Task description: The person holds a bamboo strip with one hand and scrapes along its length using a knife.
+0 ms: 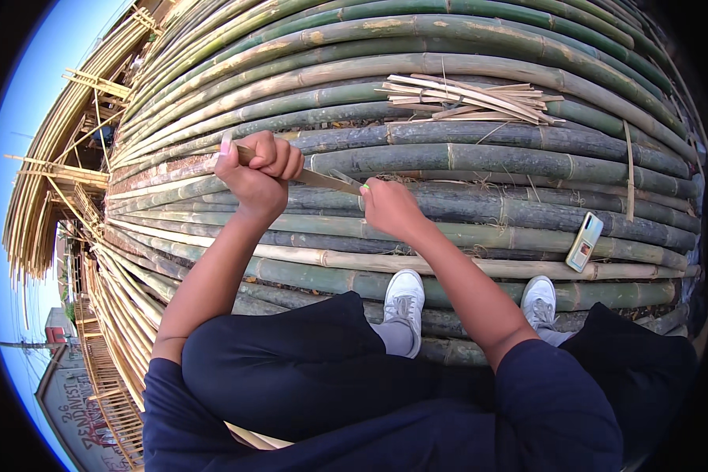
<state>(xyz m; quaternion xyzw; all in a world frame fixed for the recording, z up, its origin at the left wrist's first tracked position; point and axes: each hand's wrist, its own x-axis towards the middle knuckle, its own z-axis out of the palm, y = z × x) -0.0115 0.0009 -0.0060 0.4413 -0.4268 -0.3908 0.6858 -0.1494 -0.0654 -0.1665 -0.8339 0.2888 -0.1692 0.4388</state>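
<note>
My left hand (pixel 256 169) is closed in a fist around the brown handle of a knife (pixel 322 181), its thumb pointing up. The blade runs from that fist toward my right hand (pixel 392 208). My right hand is closed near the blade's far end, its fingertips pinched on something small with a bit of green showing. A thin greyish sliver lies along the blade there; whether it is part of what I pinch, I cannot tell. Both hands are above a bed of bamboo poles (pixel 480 161).
A heap of split bamboo strips (pixel 468 98) lies on the poles beyond my right hand. A phone (pixel 584 241) rests on them at the right, below a single strip (pixel 629 169). My white shoes (pixel 403 299) stand on the poles. Bamboo racks (pixel 98 82) rise at the far left.
</note>
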